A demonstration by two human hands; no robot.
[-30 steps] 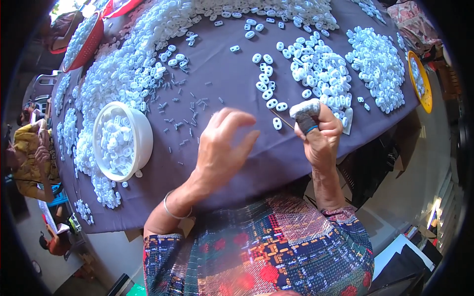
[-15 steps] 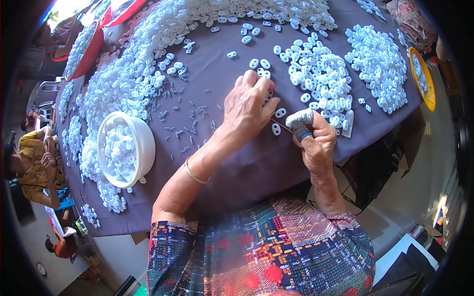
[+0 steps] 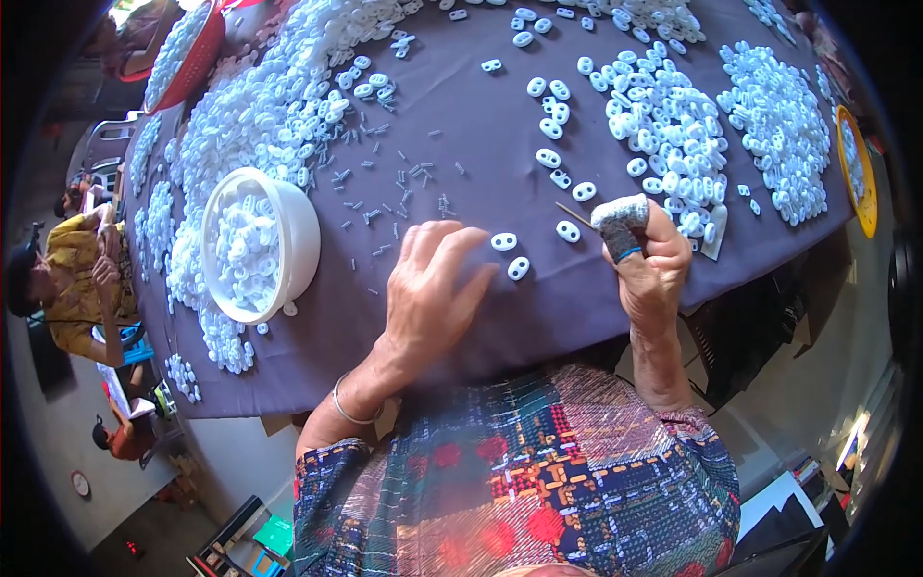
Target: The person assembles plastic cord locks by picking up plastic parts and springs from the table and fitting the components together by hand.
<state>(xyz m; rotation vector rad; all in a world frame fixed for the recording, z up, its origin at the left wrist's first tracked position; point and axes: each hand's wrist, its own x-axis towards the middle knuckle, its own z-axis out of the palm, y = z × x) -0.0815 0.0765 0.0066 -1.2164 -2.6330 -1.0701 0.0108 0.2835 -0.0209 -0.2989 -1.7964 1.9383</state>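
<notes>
My left hand (image 3: 431, 293) is open above the cloth, fingers a little spread and nothing visible in them. Just right of its fingertips lie two white oval pieces with two holes each, one upper piece (image 3: 503, 241) and one lower piece (image 3: 519, 268). My right hand (image 3: 652, 260), with a grey fabric cover on one finger and a blue band round it, is closed on a thin brown pointed stick (image 3: 574, 213). Beside the stick's tip rests another two-holed piece (image 3: 568, 231). Several more such pieces form a loose line leading away from me.
A white round tub (image 3: 304, 226) of white pieces stands at left on the purple-grey cloth (image 3: 385, 53). Small grey pins (image 3: 420, 173) are scattered mid-table. Heaps of pieces (image 3: 668, 135) lie right and far left. A red basket (image 3: 205, 67) and yellow tray (image 3: 862, 207) sit at the edges.
My left hand has drawn back toward me and to the left, away from the line of pieces, and its fingers have spread. The right hand keeps its stick. The whole view has shifted.
</notes>
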